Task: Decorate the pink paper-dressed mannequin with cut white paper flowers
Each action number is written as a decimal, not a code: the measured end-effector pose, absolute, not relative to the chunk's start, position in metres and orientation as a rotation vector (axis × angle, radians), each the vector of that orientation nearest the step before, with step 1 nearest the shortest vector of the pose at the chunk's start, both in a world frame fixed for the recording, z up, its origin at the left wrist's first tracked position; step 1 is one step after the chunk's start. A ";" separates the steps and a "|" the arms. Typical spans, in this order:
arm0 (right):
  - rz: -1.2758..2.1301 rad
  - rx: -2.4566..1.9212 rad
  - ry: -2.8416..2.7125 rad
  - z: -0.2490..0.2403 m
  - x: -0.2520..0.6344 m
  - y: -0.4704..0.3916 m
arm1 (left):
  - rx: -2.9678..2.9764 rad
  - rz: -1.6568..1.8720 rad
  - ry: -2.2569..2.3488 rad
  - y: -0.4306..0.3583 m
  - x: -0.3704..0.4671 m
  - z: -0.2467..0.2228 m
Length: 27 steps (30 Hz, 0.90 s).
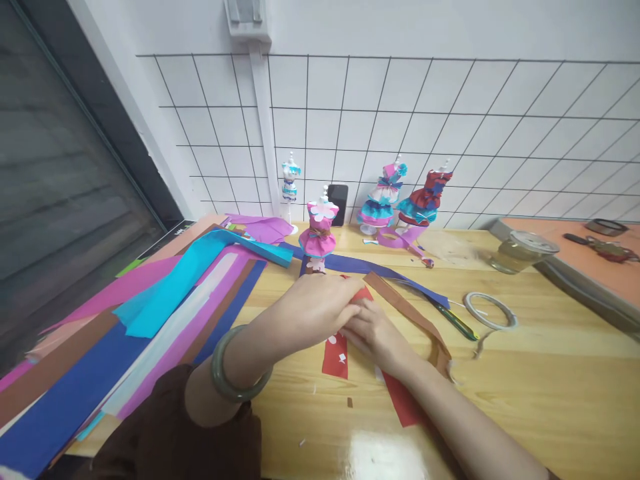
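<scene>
My left hand (327,300), with a green bangle on the wrist, reaches across in front of my right hand (375,327). Both have closed fingers meeting on a red paper strip (403,403), whose lower end hangs below my right forearm. The exact grip is hidden behind the knuckles. Another red piece (335,363) with small white patches shows under the hands. Just beyond my left hand stands a miniature dress form (320,230) in a pink paper dress. A brown paper strip (415,307) curves away to the right of my hands.
Colored paper strips (165,333) cover the left side. Other dressed forms (383,200) and a dark phone (339,203) stand along the tiled wall. To the right lie a tape roll (490,311), a green-and-yellow cutter (457,323) and a clear cup (523,252).
</scene>
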State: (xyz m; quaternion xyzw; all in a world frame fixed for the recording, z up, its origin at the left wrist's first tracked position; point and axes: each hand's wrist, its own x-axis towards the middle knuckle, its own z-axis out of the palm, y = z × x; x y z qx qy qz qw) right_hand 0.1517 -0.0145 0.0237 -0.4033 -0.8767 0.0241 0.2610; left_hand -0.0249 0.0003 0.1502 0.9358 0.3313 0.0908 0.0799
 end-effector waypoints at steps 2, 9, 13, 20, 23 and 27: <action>0.084 -1.083 -2.458 0.022 0.144 -0.018 | 2.834 0.233 0.985 0.000 -0.025 0.151; -0.049 -1.011 -2.582 0.011 0.133 -0.019 | 2.878 0.241 1.034 0.000 -0.025 0.153; 0.024 -1.022 -2.542 0.008 0.133 -0.018 | 2.848 0.206 1.041 0.001 -0.026 0.153; 0.745 -1.103 -1.944 0.023 0.142 -0.018 | 2.739 0.189 0.952 0.008 -0.030 0.146; 1.082 -1.161 -1.587 0.031 0.146 -0.018 | 2.649 0.132 0.816 0.014 -0.030 0.143; 1.225 -1.214 -1.372 0.037 0.149 -0.019 | 2.566 0.106 0.730 0.022 -0.028 0.137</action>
